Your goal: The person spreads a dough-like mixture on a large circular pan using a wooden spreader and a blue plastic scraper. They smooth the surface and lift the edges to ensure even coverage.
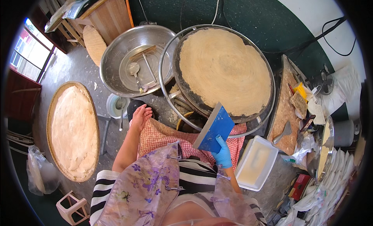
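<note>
My right hand (222,156), in a blue glove, grips a wide blue scraper (217,129) with a grey edge. The scraper's upper corner overlaps the near rim of a big round griddle (186,83) in view; whether it touches cannot be told. A thin, tan layer of batter or crepe (224,68) with swirl marks covers most of the griddle. A metal ring rail (163,77) runs around it. Bare and empty, my left hand (141,117) lies palm up by my left knee, above a red checked cloth (157,135) over my lap.
Left of the griddle, a steel basin (112,65) holds a ladle (134,69) and a T-shaped spreader (149,67). Beside it stands a bucket (109,106). A round tray (49,126) bears stacked crepes. Rightward are a white tub (271,156) of pale liquid and a cluttered board (281,112) with a trowel (283,132).
</note>
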`<action>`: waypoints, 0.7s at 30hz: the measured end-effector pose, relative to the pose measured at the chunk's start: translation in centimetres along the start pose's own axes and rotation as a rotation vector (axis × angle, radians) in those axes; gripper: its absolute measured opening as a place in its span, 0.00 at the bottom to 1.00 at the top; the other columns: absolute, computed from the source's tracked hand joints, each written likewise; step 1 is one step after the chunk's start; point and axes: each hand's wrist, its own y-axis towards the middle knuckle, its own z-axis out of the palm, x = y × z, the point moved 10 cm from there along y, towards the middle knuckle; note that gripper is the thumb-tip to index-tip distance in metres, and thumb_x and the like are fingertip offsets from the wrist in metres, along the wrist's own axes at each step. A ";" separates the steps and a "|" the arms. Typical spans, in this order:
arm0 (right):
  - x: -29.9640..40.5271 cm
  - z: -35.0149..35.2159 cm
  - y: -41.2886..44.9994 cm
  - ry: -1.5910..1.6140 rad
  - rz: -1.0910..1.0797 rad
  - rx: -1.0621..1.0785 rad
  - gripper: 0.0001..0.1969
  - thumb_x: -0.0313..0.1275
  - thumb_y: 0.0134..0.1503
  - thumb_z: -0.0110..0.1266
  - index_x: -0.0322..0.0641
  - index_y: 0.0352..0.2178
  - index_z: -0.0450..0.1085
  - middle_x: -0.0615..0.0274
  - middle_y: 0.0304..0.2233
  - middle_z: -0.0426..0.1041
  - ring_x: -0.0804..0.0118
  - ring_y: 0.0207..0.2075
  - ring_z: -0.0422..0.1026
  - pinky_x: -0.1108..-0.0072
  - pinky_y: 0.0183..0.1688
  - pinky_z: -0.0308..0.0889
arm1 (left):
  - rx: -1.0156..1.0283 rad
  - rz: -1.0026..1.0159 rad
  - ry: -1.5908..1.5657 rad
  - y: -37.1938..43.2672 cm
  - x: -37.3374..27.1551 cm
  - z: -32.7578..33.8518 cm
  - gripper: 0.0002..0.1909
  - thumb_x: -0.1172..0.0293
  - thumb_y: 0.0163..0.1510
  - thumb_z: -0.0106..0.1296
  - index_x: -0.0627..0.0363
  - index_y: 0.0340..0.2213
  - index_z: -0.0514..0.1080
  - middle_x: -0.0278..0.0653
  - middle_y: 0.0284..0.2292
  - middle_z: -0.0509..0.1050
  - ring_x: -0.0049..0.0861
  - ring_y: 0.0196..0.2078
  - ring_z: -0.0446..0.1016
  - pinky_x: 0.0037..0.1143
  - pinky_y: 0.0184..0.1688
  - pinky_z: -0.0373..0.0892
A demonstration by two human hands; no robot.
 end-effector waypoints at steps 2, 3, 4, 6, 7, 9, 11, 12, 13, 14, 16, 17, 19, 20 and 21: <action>-0.1 -0.1 0.0 0.001 -0.004 -0.022 0.13 0.27 0.53 0.50 0.37 0.41 0.65 0.62 0.38 0.70 0.68 0.38 0.69 0.79 0.43 0.65 | 0.001 0.001 -0.003 0.0 0.0 0.0 0.15 0.67 0.58 0.41 0.61 0.44 0.61 0.44 0.33 0.73 0.27 0.32 0.74 0.25 0.35 0.72; -0.3 -0.4 -0.1 0.046 0.014 -0.056 0.11 0.27 0.54 0.48 0.36 0.40 0.66 0.62 0.37 0.70 0.70 0.36 0.69 0.81 0.41 0.65 | 0.001 0.000 -0.005 0.0 0.0 0.0 0.15 0.67 0.58 0.41 0.61 0.44 0.61 0.44 0.33 0.73 0.27 0.32 0.74 0.25 0.34 0.72; -0.3 0.0 -0.1 0.111 -0.001 -0.028 0.10 0.27 0.55 0.46 0.35 0.39 0.66 0.62 0.36 0.70 0.71 0.35 0.69 0.83 0.39 0.65 | 0.002 0.002 -0.003 0.0 0.0 0.0 0.15 0.67 0.58 0.41 0.61 0.44 0.61 0.44 0.33 0.73 0.27 0.32 0.74 0.25 0.34 0.72; 0.6 0.0 -0.1 -0.116 -0.083 -0.053 0.10 0.27 0.55 0.46 0.35 0.38 0.67 0.62 0.36 0.70 0.72 0.35 0.69 0.84 0.39 0.65 | -0.001 0.001 0.001 0.0 0.0 -0.1 0.14 0.67 0.58 0.40 0.61 0.44 0.61 0.43 0.33 0.73 0.27 0.32 0.74 0.25 0.34 0.72; 0.7 -0.3 -0.2 -0.207 -0.095 -0.097 0.10 0.27 0.55 0.46 0.36 0.38 0.67 0.62 0.36 0.70 0.72 0.35 0.69 0.84 0.39 0.65 | 0.002 0.003 0.000 0.0 0.0 -0.1 0.14 0.67 0.58 0.40 0.61 0.44 0.61 0.43 0.33 0.73 0.27 0.32 0.74 0.25 0.34 0.72; -0.1 -0.3 -0.1 0.013 -0.014 -0.090 0.09 0.27 0.56 0.46 0.36 0.38 0.67 0.63 0.36 0.70 0.72 0.35 0.69 0.84 0.39 0.65 | -0.004 -0.001 0.001 0.1 0.1 -0.2 0.14 0.68 0.58 0.40 0.61 0.44 0.61 0.43 0.33 0.73 0.27 0.32 0.74 0.25 0.34 0.72; -0.6 -0.4 -0.2 0.110 0.040 -0.106 0.09 0.27 0.56 0.46 0.36 0.37 0.67 0.63 0.35 0.70 0.73 0.35 0.69 0.84 0.38 0.65 | 0.005 0.001 0.002 0.1 0.1 -0.1 0.14 0.68 0.58 0.40 0.61 0.44 0.61 0.44 0.33 0.73 0.28 0.32 0.74 0.25 0.34 0.72; -0.5 -0.3 -0.2 0.089 0.030 -0.093 0.09 0.27 0.56 0.46 0.36 0.37 0.67 0.63 0.35 0.70 0.73 0.34 0.69 0.84 0.38 0.65 | 0.000 -0.002 0.003 0.1 0.1 -0.2 0.14 0.68 0.58 0.40 0.61 0.44 0.61 0.44 0.33 0.73 0.28 0.32 0.74 0.26 0.35 0.72; -0.2 0.3 -0.2 0.092 0.001 -0.039 0.09 0.27 0.56 0.46 0.36 0.37 0.67 0.63 0.35 0.70 0.73 0.34 0.69 0.84 0.38 0.65 | 0.006 0.000 0.002 0.1 0.1 -0.1 0.14 0.68 0.58 0.40 0.60 0.44 0.61 0.44 0.33 0.73 0.28 0.32 0.74 0.26 0.35 0.72; 0.1 0.1 -0.2 -0.032 -0.032 -0.058 0.09 0.28 0.56 0.46 0.36 0.37 0.67 0.64 0.35 0.70 0.73 0.34 0.69 0.84 0.38 0.65 | 0.006 0.000 0.002 0.1 0.1 -0.2 0.13 0.68 0.58 0.40 0.60 0.44 0.61 0.44 0.33 0.73 0.28 0.32 0.74 0.26 0.35 0.72; 0.8 0.2 -0.3 -0.238 -0.103 -0.055 0.09 0.28 0.56 0.46 0.36 0.38 0.67 0.64 0.35 0.70 0.74 0.34 0.69 0.85 0.38 0.65 | 0.006 0.000 0.003 0.1 0.1 -0.2 0.13 0.69 0.58 0.40 0.60 0.44 0.61 0.44 0.33 0.73 0.28 0.32 0.74 0.26 0.35 0.72; 0.6 0.4 -0.3 -0.149 -0.089 -0.032 0.09 0.28 0.56 0.46 0.36 0.38 0.67 0.64 0.35 0.70 0.74 0.34 0.69 0.85 0.38 0.65 | 0.006 0.001 0.004 0.1 0.1 -0.2 0.13 0.69 0.58 0.40 0.60 0.44 0.61 0.44 0.33 0.73 0.28 0.32 0.74 0.26 0.34 0.72; -0.2 0.3 -0.2 0.035 -0.007 -0.049 0.10 0.28 0.56 0.46 0.36 0.38 0.67 0.65 0.35 0.70 0.74 0.34 0.69 0.85 0.38 0.64 | 0.005 0.001 0.006 0.2 0.1 -0.2 0.13 0.69 0.58 0.40 0.60 0.44 0.62 0.43 0.33 0.73 0.28 0.32 0.74 0.26 0.34 0.72; -0.5 0.1 -0.2 0.043 0.020 -0.078 0.10 0.29 0.56 0.46 0.36 0.38 0.67 0.65 0.35 0.70 0.74 0.34 0.68 0.85 0.38 0.64 | 0.005 0.000 0.009 0.2 0.1 -0.2 0.13 0.69 0.58 0.40 0.60 0.43 0.62 0.43 0.33 0.73 0.28 0.32 0.74 0.26 0.34 0.72; -0.5 0.1 -0.2 0.066 0.031 -0.082 0.10 0.29 0.56 0.46 0.36 0.38 0.67 0.65 0.35 0.70 0.74 0.34 0.68 0.85 0.38 0.64 | -0.003 -0.005 0.012 0.2 0.2 -0.3 0.13 0.69 0.58 0.40 0.60 0.43 0.62 0.43 0.33 0.73 0.28 0.32 0.74 0.26 0.34 0.72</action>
